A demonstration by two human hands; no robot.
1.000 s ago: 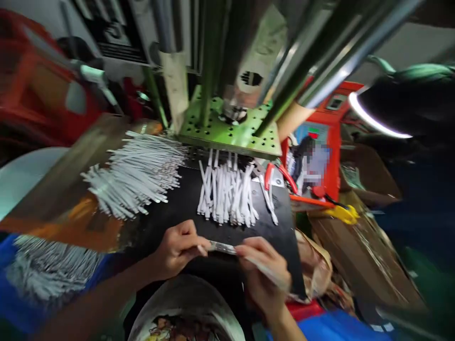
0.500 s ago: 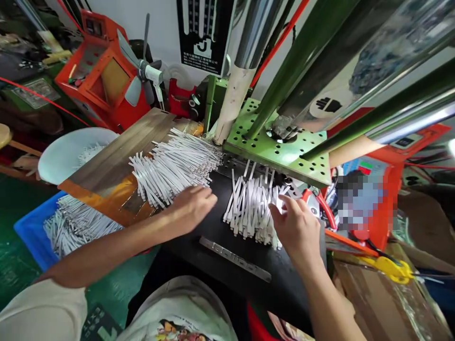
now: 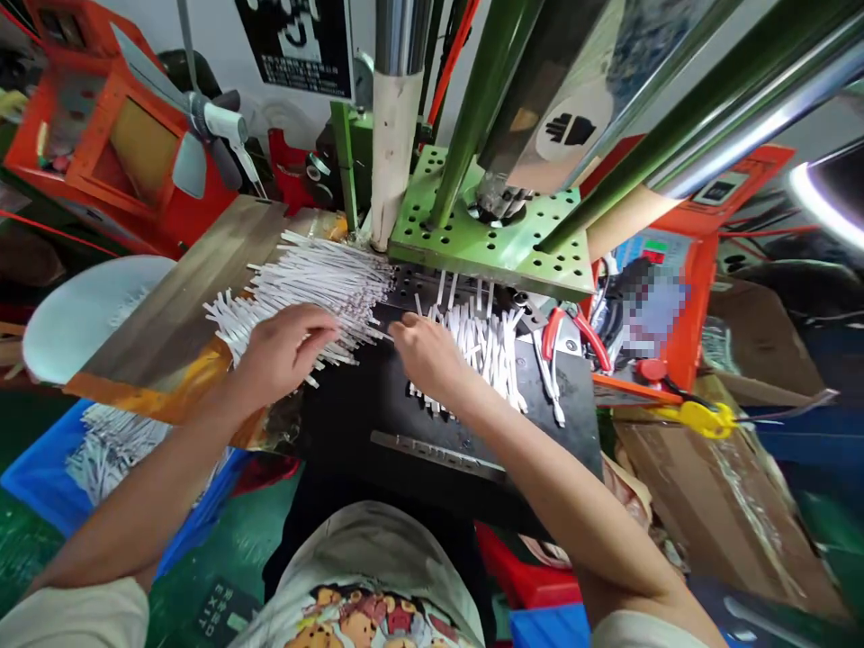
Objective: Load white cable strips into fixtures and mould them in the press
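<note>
My left hand (image 3: 287,346) is over the near edge of the left pile of white strips (image 3: 317,288), thumb and fingers curved with a gap between them; nothing clear shows in it. My right hand (image 3: 425,351) is closed in a pinch at the left side of the right pile of white strips (image 3: 490,346). A thin piece sticks out from its fingertips toward the left pile, too small to identify. A flat metal bar (image 3: 436,454) lies on the black table (image 3: 351,423) nearer my body.
Behind the right pile stands a green perforated press plate (image 3: 445,243) with thick columns. Red-handled pliers (image 3: 587,337) lie at the right. A blue crate (image 3: 50,486) and a white basin (image 3: 87,315) are at the left, near a fan (image 3: 202,126).
The view has shifted. My right hand has moved left from the right pile's far side to its left side and closed. My left hand has moved left over the left pile, its fingers now parted.
</note>
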